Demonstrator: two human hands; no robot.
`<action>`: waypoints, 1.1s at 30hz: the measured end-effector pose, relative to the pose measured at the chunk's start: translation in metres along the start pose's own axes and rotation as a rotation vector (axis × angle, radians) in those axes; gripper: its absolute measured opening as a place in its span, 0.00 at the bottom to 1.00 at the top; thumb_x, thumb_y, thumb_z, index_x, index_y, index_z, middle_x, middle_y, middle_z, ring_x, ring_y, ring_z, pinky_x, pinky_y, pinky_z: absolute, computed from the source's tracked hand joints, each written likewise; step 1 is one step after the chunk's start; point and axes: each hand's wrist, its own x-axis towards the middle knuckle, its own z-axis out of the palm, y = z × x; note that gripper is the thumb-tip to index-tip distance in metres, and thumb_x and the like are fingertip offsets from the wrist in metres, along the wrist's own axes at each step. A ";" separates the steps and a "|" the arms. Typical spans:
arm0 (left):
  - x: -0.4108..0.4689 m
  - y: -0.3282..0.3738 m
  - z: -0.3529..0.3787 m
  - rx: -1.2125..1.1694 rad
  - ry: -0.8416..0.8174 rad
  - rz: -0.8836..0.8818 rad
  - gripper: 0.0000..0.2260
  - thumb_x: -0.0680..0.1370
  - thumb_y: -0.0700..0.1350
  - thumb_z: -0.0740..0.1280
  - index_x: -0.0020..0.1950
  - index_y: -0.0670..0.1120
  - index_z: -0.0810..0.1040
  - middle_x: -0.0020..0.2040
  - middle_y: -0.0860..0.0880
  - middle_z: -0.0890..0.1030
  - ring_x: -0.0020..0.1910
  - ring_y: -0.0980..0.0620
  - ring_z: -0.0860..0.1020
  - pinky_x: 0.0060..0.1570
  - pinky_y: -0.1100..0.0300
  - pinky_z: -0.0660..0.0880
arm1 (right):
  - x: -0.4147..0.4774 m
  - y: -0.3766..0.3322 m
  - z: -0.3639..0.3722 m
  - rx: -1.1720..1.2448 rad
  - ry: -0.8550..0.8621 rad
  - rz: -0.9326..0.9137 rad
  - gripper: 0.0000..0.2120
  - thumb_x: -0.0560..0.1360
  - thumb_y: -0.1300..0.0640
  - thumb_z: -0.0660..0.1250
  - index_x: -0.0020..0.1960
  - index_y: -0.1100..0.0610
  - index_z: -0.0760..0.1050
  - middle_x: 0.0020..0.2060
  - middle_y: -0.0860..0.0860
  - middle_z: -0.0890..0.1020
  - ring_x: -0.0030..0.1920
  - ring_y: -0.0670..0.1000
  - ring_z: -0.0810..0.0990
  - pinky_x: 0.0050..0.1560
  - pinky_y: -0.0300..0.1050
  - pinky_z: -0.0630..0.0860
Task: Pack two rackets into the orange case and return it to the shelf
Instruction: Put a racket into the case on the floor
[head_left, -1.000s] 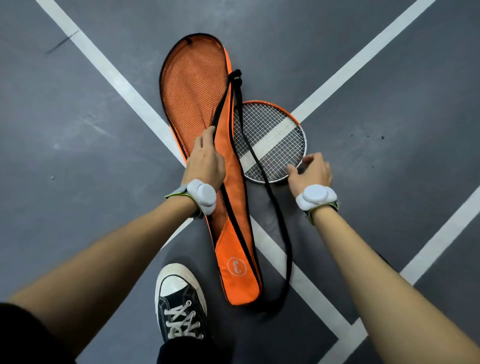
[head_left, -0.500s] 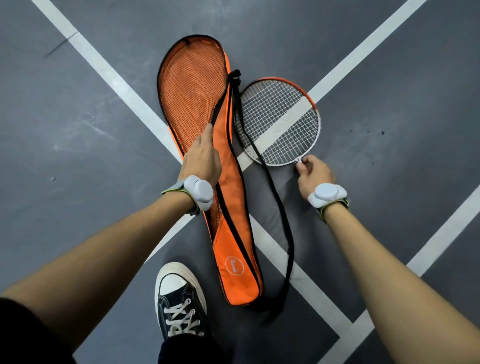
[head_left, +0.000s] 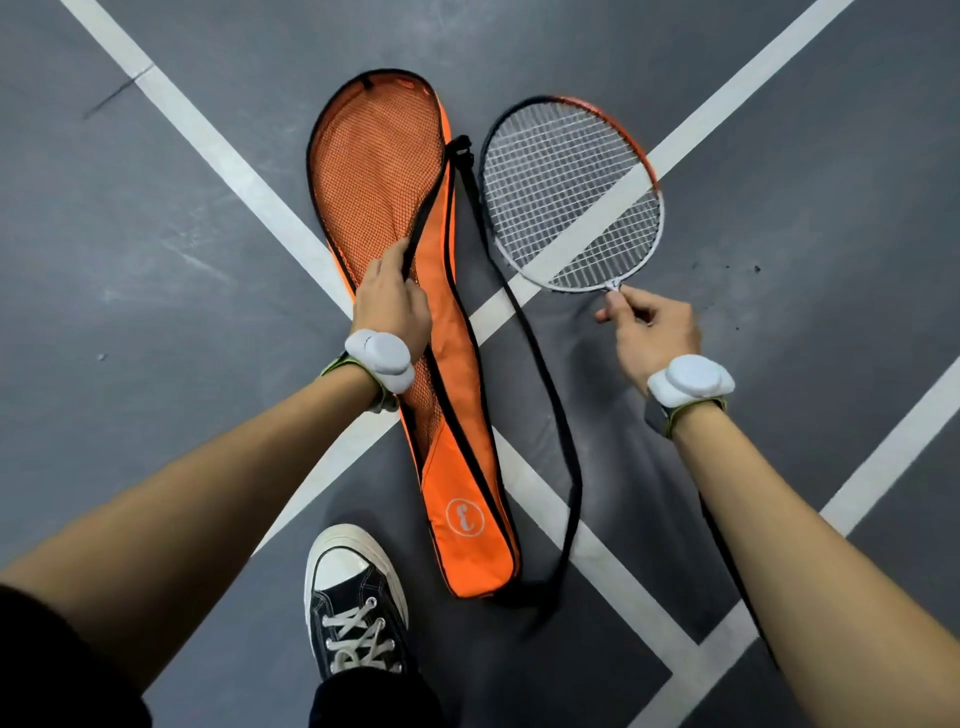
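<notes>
- On the grey floor (head_left: 156, 270), across its white lines, the orange case (head_left: 462, 415) lies open, mesh side up.
- The left hand (head_left: 389, 306) pinches the case's black zip edge.
- The right hand (head_left: 649, 332) is closed on the racket (head_left: 566, 192) just below its head, which sits just right of the case.
- The black strap (head_left: 566, 415) loops between them.

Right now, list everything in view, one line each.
case: one, orange with mesh side, flat on the floor, centre.
strap: one, black, looped on the floor right of the case.
racket: one, white strings, orange and black frame, right of the case.
floor: dark grey with white lines.
shoe: one, black and white, bottom centre.
left hand: on the case's edge.
right hand: pinching the racket at its throat.
</notes>
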 end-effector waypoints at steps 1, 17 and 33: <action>0.002 0.002 -0.001 -0.020 0.013 -0.025 0.22 0.78 0.37 0.57 0.73 0.44 0.67 0.67 0.43 0.76 0.65 0.43 0.73 0.66 0.52 0.69 | -0.005 0.000 0.002 -0.016 -0.034 0.001 0.11 0.77 0.46 0.66 0.39 0.43 0.83 0.32 0.33 0.83 0.33 0.32 0.76 0.36 0.21 0.69; -0.018 0.025 0.016 0.009 -0.260 0.150 0.19 0.81 0.36 0.57 0.72 0.42 0.70 0.58 0.40 0.77 0.58 0.43 0.74 0.58 0.57 0.66 | -0.046 0.009 0.048 -0.087 -0.367 -0.096 0.08 0.79 0.50 0.68 0.50 0.48 0.86 0.34 0.42 0.86 0.43 0.41 0.84 0.51 0.36 0.77; -0.043 0.031 0.027 -0.033 -0.393 0.186 0.21 0.79 0.36 0.60 0.72 0.41 0.69 0.63 0.39 0.76 0.64 0.42 0.73 0.64 0.58 0.64 | -0.015 -0.007 0.082 -0.108 -0.370 -0.064 0.09 0.76 0.50 0.70 0.55 0.48 0.80 0.44 0.43 0.85 0.48 0.45 0.84 0.53 0.42 0.77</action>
